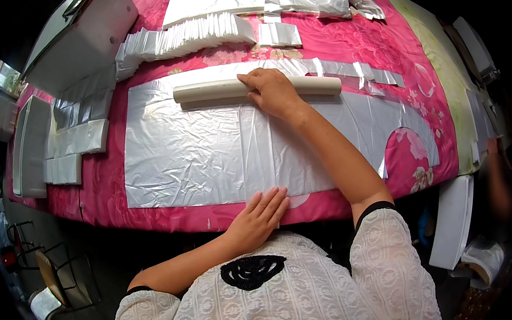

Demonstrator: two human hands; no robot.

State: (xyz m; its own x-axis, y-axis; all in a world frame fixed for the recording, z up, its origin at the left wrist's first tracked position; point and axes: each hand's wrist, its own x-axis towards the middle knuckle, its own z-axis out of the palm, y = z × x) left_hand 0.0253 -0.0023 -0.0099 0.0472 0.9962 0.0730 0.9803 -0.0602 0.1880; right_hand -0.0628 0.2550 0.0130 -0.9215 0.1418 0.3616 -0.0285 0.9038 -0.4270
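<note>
We see a white tube (207, 92) lying left to right across the far part of a wrinkled silver plastic sheet (182, 154), which is spread over the table (151, 219). The person's right hand (275, 91) reaches over the sheet to about the middle of the tube, and we find its grip closed on it, the fingers pointing left, with the thumb on the near side. The left hand (258, 218) is at the near edge of the table; its grip is open, the fingers straight and together, with their tips over the near edge of the sheet. On the near right we notice a rounded cutout in the sheet, where the pink floral cloth (367, 34) shows through. Just beyond the sheet on the far right, we see silver strips (386, 76). Farther back, a long row of folded white packets (196, 36) stands left of a small flat stack (279, 35), and beyond them lie larger silver sheets (217, 0). To the left we have flat folded bundles (77, 139) beside an upright white box (31, 149), with a bigger white container (90, 40) behind. A pale yellow-green cloth (431, 41) covers the right end.
</note>
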